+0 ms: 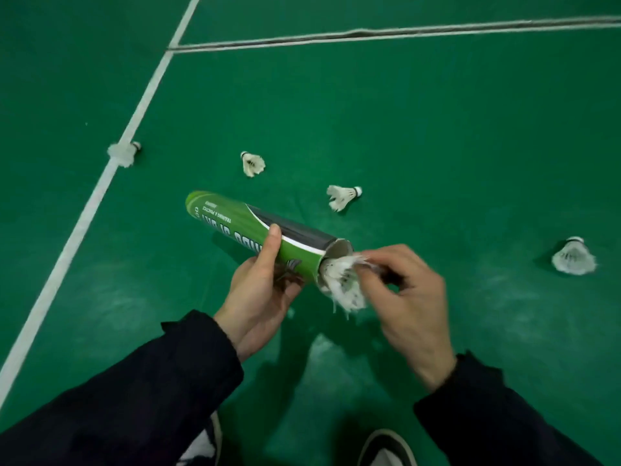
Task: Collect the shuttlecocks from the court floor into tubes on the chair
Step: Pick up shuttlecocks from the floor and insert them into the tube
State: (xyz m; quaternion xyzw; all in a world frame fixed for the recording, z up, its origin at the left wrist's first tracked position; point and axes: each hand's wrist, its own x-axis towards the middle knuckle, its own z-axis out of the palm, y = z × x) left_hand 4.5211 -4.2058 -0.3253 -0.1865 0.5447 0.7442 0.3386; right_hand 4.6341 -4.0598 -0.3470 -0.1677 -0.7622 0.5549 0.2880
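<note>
My left hand [260, 287] grips a green and black shuttlecock tube [242, 225] near its open end, which points right. A white feather shuttlecock [342, 284] sits half inside that opening, its frayed skirt sticking out. My right hand [403, 297] pinches the skirt with curled fingers. Several more white shuttlecocks lie on the green court floor: one on the white line [121, 154], one beyond the tube [252, 163], one to its right [341, 196], one far right [573, 256]. No chair is in view.
White court lines run diagonally at the left [80, 227] and across the top [403, 32], where a seam in the floor mat shows. My shoes [386, 449] are at the bottom edge, under my dark sleeves.
</note>
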